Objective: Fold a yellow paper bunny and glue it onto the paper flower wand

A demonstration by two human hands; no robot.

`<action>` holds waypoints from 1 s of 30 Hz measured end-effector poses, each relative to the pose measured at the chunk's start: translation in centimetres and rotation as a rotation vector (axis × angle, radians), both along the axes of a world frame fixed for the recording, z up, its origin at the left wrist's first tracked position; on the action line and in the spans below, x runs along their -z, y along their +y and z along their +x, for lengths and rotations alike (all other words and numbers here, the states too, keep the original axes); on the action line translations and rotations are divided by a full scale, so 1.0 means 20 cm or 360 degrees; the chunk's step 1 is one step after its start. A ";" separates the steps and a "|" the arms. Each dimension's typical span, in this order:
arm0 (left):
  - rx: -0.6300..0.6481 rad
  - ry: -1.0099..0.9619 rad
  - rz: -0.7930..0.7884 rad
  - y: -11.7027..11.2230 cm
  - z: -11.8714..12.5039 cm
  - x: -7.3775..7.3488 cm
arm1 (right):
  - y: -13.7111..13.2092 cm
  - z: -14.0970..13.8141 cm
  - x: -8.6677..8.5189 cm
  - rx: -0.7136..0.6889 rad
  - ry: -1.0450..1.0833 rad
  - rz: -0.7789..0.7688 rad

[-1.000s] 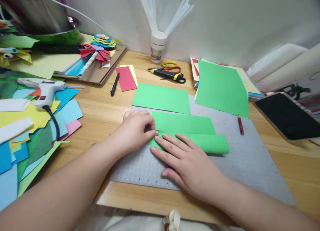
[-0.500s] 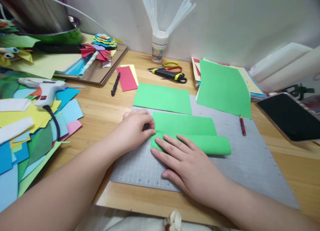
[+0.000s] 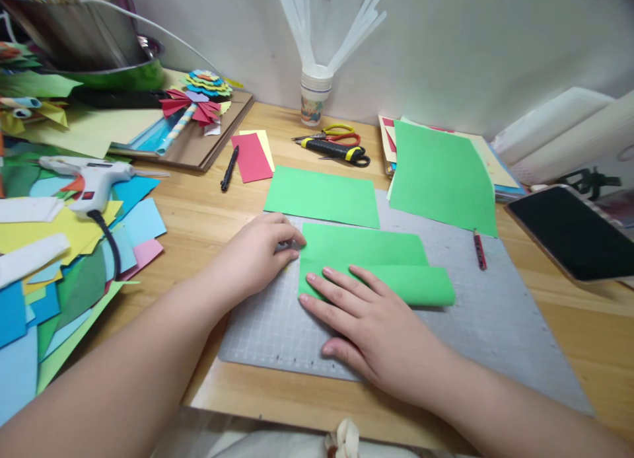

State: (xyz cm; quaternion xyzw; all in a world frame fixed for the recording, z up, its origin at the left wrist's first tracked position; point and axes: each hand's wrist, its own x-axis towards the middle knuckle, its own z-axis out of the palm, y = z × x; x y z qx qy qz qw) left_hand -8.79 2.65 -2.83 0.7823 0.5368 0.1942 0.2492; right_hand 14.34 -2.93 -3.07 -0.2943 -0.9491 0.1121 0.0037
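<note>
A folded sheet of green paper [image 3: 366,243] lies on the grey cutting mat [image 3: 495,339], its near part turned over and raised at the right end. My right hand [image 3: 374,329] is flat on that flap, fingers spread, pressing it from the near side. At the paper's left edge is my left hand [image 3: 265,250]; its fingers are bent, with a gap between thumb and forefinger and nothing between them. The forefinger tip is at the edge, and the thumb is just off the paper. Beyond it lies a second green piece [image 3: 321,195], flat and partly off the mat.
A pencil stub [image 3: 479,250] and a large green sheet [image 3: 443,180] are on the right, near a tablet [image 3: 574,230]. Scissors and a cutter [image 3: 337,149] lie behind. A glue gun [image 3: 94,180] rests on paper scraps at left. A cup [image 3: 312,108] holds clear sticks.
My left thumb has come off the green paper, and the left hand has moved slightly left. My right hand stays on the flap.
</note>
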 end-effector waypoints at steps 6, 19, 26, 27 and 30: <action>-0.0006 0.0002 -0.0013 0.00 0.00 0.01 | 0.01 0.00 0.00 -0.0008 -0.0006 -0.0005; -0.0025 -0.0015 0.0027 0.00 0.01 0.01 | 0.01 0.00 0.00 -0.0007 -0.0002 -0.0037; -0.0048 0.0012 0.0058 0.00 0.02 0.03 | 0.02 0.00 0.00 -0.0007 0.0016 -0.0038; -0.0050 0.0019 0.0059 0.00 0.02 0.03 | 0.02 0.00 0.00 -0.0006 0.0021 -0.0037; -0.0059 0.0031 0.0060 -0.01 0.03 0.03 | 0.02 0.00 0.00 -0.0006 0.0035 -0.0029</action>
